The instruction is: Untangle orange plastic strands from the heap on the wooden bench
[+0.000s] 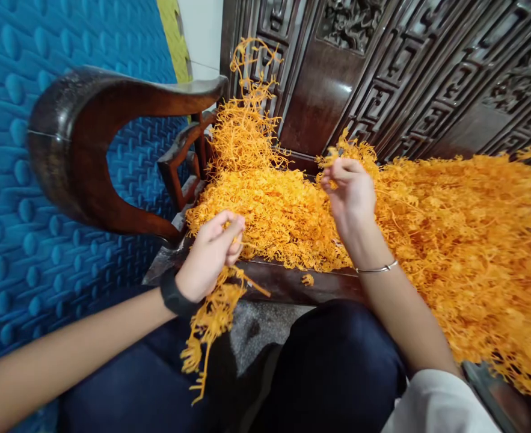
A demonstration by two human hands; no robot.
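My left hand [215,249] is closed in a pinch on a bunch of orange plastic flower-like pieces [215,310], which dangles below it over my lap. One thin stem pokes out to the right of the bunch. Higher and to the right, my right hand [350,189] is closed too, thumb against fingers, with a small orange piece [332,157] at its fingertips. Behind both hands lies a heap of the same branching orange pieces [274,210]. What sits deeper inside either fist is hidden.
A dark carved wooden bench back [319,96] stands behind the heap, with a curved armrest [76,120] at left. A larger orange pile [481,240] spreads at right. Blue textured mats [3,198] cover the left side. One loose piece [307,280] rests on the seat's front edge.
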